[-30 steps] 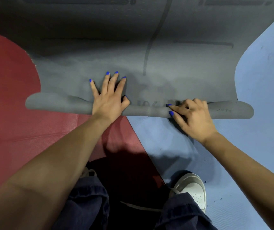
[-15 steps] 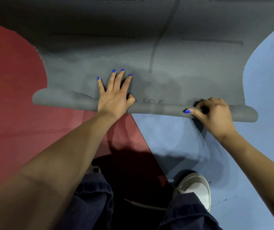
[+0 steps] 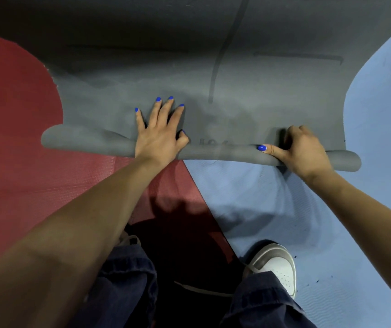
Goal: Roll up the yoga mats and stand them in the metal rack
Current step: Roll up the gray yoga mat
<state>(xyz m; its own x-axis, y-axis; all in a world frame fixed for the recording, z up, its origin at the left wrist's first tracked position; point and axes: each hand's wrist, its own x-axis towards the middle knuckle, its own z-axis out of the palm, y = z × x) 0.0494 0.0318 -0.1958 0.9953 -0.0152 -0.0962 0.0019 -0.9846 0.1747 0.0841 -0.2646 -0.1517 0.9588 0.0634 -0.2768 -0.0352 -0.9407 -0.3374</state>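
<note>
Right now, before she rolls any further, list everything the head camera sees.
grey mat: one, dark grey, centre, near edge rolled into a thin tube, lying over the other two.
red mat: one, red, left, flat.
blue mat: one, light blue, right, flat.
metal rack: none in view.
shoe: one fully seen, white, on the blue mat.
trousers: dark blue, bottom centre.
left hand: flat, pressing the roll.
right hand: curled around the roll.

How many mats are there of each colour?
Grey mat: 1
Red mat: 1
Blue mat: 1
Total: 3 mats. A small red patch shows at the far right edge; I cannot tell whether it is another mat.
</note>
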